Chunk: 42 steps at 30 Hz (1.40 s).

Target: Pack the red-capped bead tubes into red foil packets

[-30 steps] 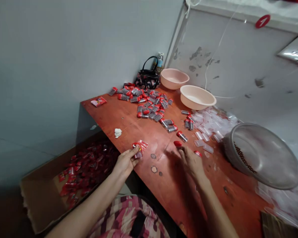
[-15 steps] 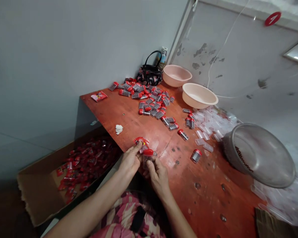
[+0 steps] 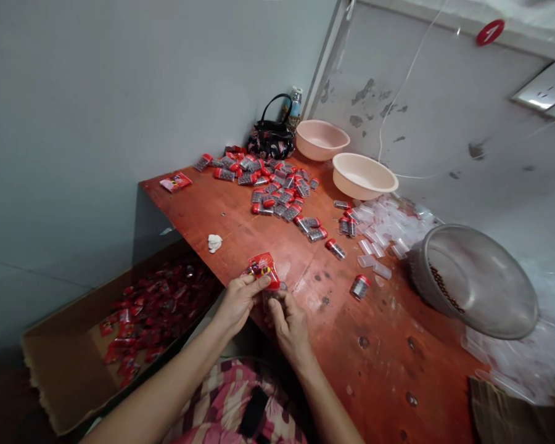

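The left hand [image 3: 239, 302] is pinching a red packet [image 3: 264, 270] and the right hand [image 3: 289, 327] is curling around a clear vial [image 3: 272, 301] at the near edge of the orange desk [image 3: 374, 370], while red-capped vials [image 3: 277, 198] are lying heaped upper centre and pale bowls [image 3: 363, 176] are sitting against the grey wall [image 3: 444, 117] upper right.

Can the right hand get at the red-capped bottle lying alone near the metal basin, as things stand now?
Probably yes. The right hand is occupied with a clear container, but once free it has an open path: nothing lies between it and the red-capped bottle on the wooden table.
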Available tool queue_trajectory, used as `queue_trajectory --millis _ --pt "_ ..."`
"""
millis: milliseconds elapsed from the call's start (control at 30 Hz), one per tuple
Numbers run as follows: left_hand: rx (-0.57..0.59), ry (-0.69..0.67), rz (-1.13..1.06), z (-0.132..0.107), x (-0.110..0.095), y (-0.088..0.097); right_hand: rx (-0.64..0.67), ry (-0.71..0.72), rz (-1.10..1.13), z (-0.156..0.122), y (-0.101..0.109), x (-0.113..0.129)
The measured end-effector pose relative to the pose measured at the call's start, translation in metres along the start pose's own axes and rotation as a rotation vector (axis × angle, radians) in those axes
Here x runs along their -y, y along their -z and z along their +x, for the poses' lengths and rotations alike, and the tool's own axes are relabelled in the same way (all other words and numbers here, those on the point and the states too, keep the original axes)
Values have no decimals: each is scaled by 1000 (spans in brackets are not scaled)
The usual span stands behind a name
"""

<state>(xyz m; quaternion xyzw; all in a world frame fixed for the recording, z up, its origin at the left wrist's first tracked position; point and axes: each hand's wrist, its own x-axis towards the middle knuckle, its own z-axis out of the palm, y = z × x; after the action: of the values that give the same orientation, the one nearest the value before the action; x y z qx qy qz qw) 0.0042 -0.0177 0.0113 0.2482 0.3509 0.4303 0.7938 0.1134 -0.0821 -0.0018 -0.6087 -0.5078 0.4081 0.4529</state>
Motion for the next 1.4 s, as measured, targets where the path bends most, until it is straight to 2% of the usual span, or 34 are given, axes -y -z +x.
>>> queue_trajectory --millis 200,267,400,600,667,767,867,933,1067,1133,1200,1300,1333,1400 --pt "82 -1 131 1 -10 6 190 -53 148 4 6 1" --pt "84 -13 158 2 -12 7 160 -30 117 5 5 3" --pt "52 -46 110 4 -8 7 -11 54 -33 6 1 7" --pt "67 28 33 1 1 3 83 -78 229 8 -6 0" --pt "54 30 24 0 1 2 28 -44 144 7 -6 -2" --pt "-23 -2 8 0 0 1 -89 105 -126 6 -3 0" --pt "-37 2 -32 0 2 0 -76 144 -210 6 0 3" --pt "10 23 -35 -1 2 2 -29 85 -124 6 0 3" --pt "154 66 78 -3 -2 9 72 -82 213 4 -2 -1" --pt "187 92 155 -2 -5 13 72 -104 246 3 -4 -2" --pt "142 71 253 1 -6 17 1 -35 109 2 -5 -1" --pt "-46 -67 368 2 -2 16 -109 111 -125 3 -4 2" --pt "-99 -108 376 2 1 14 -105 118 -131 4 -3 2" --pt "-155 -134 344 -1 7 10 -39 46 -3 6 -2 2"
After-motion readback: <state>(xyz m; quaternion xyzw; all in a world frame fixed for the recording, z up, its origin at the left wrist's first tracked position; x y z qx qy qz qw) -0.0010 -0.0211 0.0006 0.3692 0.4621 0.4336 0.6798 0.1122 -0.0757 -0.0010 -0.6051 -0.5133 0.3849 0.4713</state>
